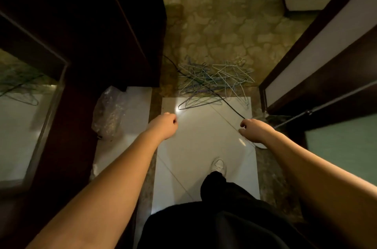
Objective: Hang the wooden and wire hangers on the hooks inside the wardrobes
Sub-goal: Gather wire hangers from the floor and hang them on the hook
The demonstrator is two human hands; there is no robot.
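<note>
Both grips, left hand (166, 124) and right hand (252, 128), curl loosely (holding nothing) above wire hangers (214, 81).

Thin coated wire hangers (214, 83), blue, green and white, heaped on mottled stone-patterned flooring (224, 30). Glossy white floor tiles (204, 140) with specular glare. Dark polished wood wardrobe (85, 30). Crinkled clear plastic bag (108, 114). Matt black cloth trousers (224, 218).

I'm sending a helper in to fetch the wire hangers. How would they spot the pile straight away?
Stand between the two dark wardrobes and look down the patterned floor. The pile of wire hangers lies there, spilling onto the far edge of the white floor panel. It is a tangle of thin blue, purple and pale wire, with a black cable across it.
</note>
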